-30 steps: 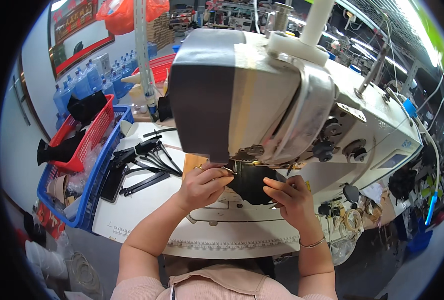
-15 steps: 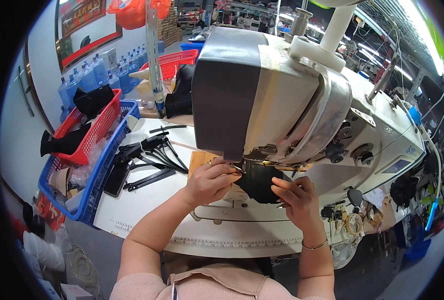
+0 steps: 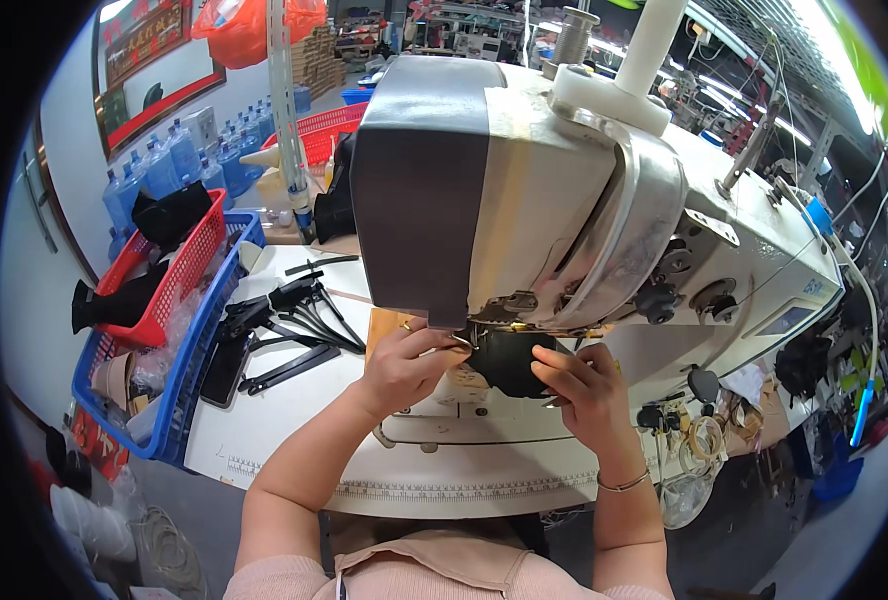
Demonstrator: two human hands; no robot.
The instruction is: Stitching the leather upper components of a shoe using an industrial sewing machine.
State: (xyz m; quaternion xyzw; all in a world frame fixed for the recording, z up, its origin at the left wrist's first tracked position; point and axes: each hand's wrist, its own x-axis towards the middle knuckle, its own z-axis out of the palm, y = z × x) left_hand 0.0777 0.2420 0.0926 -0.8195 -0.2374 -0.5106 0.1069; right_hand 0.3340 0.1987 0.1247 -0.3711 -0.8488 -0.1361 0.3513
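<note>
A black piece of leather-like material [image 3: 512, 368] lies under the needle area of a big white and dark grey sewing machine [image 3: 544, 190]. My left hand [image 3: 411, 368] is pinched closed at the piece's left side, close to the needle. A small shiny metal bit shows at its fingertips; what they grip I cannot make out. On the right, my right hand [image 3: 591, 392] is closed on the piece's right edge, thumb and bent fingers pressed to it. Something thin and shiny shows beneath those fingers, too small to name. The machine head hides the piece's far edge.
Black straps [image 3: 314, 310] and a dark phone [image 3: 224, 372] lie on the white table [image 3: 294, 430] at left. Beside them stands a blue crate [image 3: 174, 425] with a red basket [image 3: 179, 270] of black pieces on it. Tape rolls [image 3: 704, 440] hang at right.
The whole view has shifted slightly, with the machine now a little further left. The black piece has moved slightly under the machine, and my right fingers have shifted on its edge.
</note>
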